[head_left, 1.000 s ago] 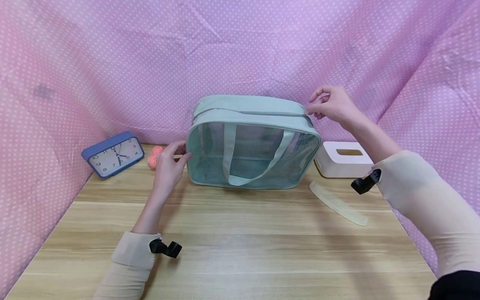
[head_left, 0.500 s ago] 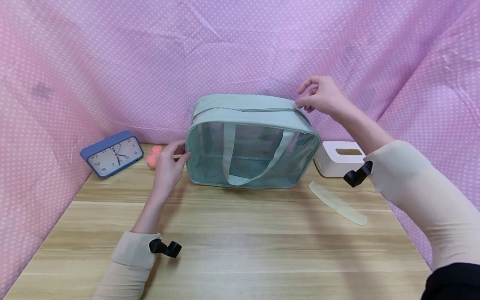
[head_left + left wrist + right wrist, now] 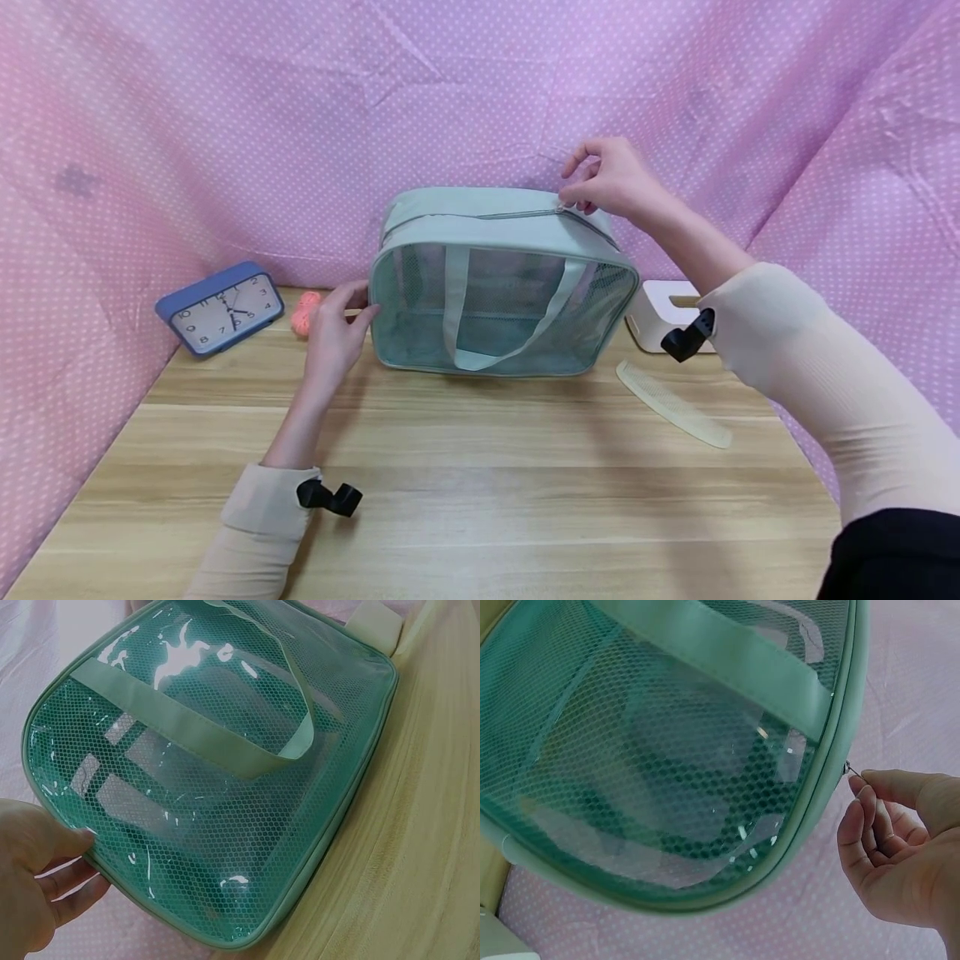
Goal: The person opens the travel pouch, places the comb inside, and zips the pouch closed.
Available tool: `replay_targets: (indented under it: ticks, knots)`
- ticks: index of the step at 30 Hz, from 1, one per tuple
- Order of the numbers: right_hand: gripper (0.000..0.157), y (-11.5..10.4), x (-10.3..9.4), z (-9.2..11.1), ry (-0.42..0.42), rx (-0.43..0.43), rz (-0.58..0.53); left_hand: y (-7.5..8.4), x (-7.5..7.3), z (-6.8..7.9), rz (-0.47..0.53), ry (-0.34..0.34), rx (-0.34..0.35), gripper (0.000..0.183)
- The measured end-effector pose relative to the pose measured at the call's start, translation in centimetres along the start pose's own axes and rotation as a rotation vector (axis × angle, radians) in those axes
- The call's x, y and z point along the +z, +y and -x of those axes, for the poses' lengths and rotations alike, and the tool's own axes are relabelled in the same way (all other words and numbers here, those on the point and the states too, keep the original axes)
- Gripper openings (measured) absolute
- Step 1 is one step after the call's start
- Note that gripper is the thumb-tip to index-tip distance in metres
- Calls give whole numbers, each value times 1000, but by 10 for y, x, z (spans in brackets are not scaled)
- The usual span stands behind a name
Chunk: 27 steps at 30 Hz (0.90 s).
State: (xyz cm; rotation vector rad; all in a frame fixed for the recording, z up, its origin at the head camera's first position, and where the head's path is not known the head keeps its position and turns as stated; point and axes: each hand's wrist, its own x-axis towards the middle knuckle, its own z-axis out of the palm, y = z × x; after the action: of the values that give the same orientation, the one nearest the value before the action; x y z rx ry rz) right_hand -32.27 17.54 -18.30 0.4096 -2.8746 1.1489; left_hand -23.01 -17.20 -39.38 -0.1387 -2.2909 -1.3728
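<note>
A: Where does the green mesh bag stand?

B: Upright on the wooden table, its back close to the pink dotted cloth. Its clear netted front and pale strap handle face the person.

A: And the hands?

B: The right hand is at the top of the bag, toward its right end, thumb and forefinger pinching the small metal zip pull; the other fingers are loosely curled. The left hand rests against the bag's left edge, fingers fairly straight, the fingertips touching the trim.

A: What lies around the bag?

B: To its left, a blue clock and, nearer the bag, something small and orange, partly behind the left hand. To its right, a white tissue box, partly hidden by the right sleeve, and in front of that a pale comb flat on the table.

A: Any writing?

B: Only the clock's numerals, 1 to 12. I can't make out a brand or label on the bag.
</note>
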Motion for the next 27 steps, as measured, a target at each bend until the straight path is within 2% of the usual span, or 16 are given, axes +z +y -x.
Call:
replay_targets:
  ticks: [9,20,27]
  knots:
    - [22,-16,9,-7,-14,-9,62,-1,0,1,6,2,-7,30]
    - [25,-37,20,-12,-56,6,122,-1,4,-1,10,20,5,29]
    - [21,-47,31,-18,-58,-32,119,-1,3,0,5,21,-1,30]
